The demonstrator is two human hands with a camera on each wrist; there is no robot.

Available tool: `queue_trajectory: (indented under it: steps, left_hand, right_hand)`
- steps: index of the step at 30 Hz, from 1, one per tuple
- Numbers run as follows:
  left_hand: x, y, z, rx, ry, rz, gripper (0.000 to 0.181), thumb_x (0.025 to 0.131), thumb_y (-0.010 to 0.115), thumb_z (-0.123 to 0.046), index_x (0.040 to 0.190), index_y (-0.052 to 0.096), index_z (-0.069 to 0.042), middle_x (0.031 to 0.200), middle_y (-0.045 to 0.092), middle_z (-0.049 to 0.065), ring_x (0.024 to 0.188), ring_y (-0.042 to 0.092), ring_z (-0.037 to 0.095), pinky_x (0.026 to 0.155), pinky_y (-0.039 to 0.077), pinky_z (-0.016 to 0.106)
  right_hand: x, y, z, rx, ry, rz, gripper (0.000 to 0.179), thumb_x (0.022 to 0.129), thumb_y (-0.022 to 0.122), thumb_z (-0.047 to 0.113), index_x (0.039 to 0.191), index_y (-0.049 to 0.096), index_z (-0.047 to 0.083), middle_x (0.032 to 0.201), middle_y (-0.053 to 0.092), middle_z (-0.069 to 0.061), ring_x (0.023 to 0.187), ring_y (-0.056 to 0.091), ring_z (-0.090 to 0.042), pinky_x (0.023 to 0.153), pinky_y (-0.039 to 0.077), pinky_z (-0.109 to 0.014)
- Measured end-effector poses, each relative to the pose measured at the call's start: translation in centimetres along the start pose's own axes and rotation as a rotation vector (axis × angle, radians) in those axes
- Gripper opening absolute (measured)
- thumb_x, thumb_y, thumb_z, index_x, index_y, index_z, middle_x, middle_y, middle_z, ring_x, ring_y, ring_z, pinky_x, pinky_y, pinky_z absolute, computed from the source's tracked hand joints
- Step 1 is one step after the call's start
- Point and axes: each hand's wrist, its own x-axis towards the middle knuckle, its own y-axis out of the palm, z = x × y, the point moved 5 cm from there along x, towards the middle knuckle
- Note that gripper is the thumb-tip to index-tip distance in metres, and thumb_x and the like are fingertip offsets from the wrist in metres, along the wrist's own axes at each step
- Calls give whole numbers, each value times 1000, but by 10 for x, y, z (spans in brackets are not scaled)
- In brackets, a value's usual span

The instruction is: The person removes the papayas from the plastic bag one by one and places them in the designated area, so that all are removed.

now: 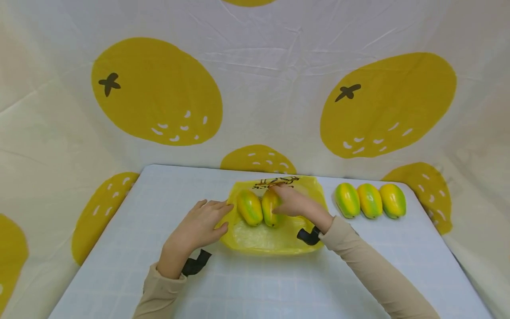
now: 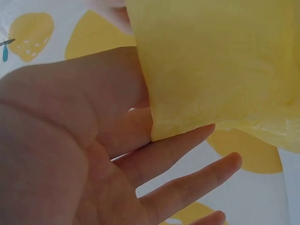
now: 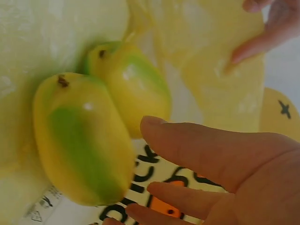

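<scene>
Two yellow-green papayas lie side by side on a flat yellow plastic bag (image 1: 275, 241), the left papaya (image 1: 249, 208) leaning slightly and the right papaya (image 1: 270, 212) partly covered by my right hand (image 1: 296, 201). In the right wrist view that hand has its thumb and fingers extended beside the fruit, over the bag's black lettering. My left hand (image 1: 203, 221) is at the bag's left edge, fingers spread. From the left wrist, the yellow plastic (image 2: 215, 65) overlaps its thumb and index finger, while the other fingers (image 2: 197, 187) stick out below.
Three more papayas (image 1: 370, 201) stand in a row at the table's back right, beside the bag. A white cloth with big yellow fruit prints (image 1: 159, 93) hangs behind the pale table (image 1: 119, 248). Black straps (image 1: 195, 263) hang at both wrists.
</scene>
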Motion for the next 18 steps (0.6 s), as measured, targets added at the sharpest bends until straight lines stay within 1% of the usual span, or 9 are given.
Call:
queue_trajectory:
  steps: [4, 7, 9, 14, 18]
  left_hand:
    - [0, 1, 0, 3, 1, 0, 44, 92, 67, -19, 132, 62, -2, 135, 60, 16, 123, 56, 33, 106, 36, 61]
    - [0, 1, 1, 2, 0, 4, 44, 92, 67, -19, 133, 62, -3, 136, 60, 15, 123, 56, 32, 106, 36, 61]
    - [0, 1, 1, 3, 2, 6, 44, 92, 67, -19, 133, 62, -2, 136, 60, 15, 123, 56, 32, 106, 36, 61]
    - [0, 1, 1, 11, 7, -1, 44, 92, 67, -19, 132, 63, -2, 135, 60, 16, 122, 57, 33, 105, 37, 61]
    - [0, 1, 1, 3, 3, -3, 44, 92, 67, -19, 132, 63, -2, 135, 60, 16, 123, 56, 33, 106, 37, 61]
  right_hand:
    - [4, 10, -6, 19, 27, 13, 73, 85, 75, 11, 147, 40, -4, 153, 33, -28, 139, 36, -43, 112, 34, -52]
    - [5, 17, -9, 20, 54, 26, 79, 84, 77, 12, 150, 37, -1, 156, 27, -28, 140, 33, -43, 111, 35, -53]
    - [5, 20, -9, 23, 72, 30, 84, 82, 80, 13, 151, 35, 0, 157, 25, -28, 141, 33, -43, 111, 36, -53]
    - [6, 24, -7, 27, 95, 30, 93, 75, 86, 14, 151, 34, 2, 155, 29, -25, 136, 40, -41, 106, 42, -51]
    - [5, 26, -5, 18, 95, 28, 95, 71, 89, 13, 149, 36, 1, 150, 36, -24, 128, 47, -38, 101, 47, -48]
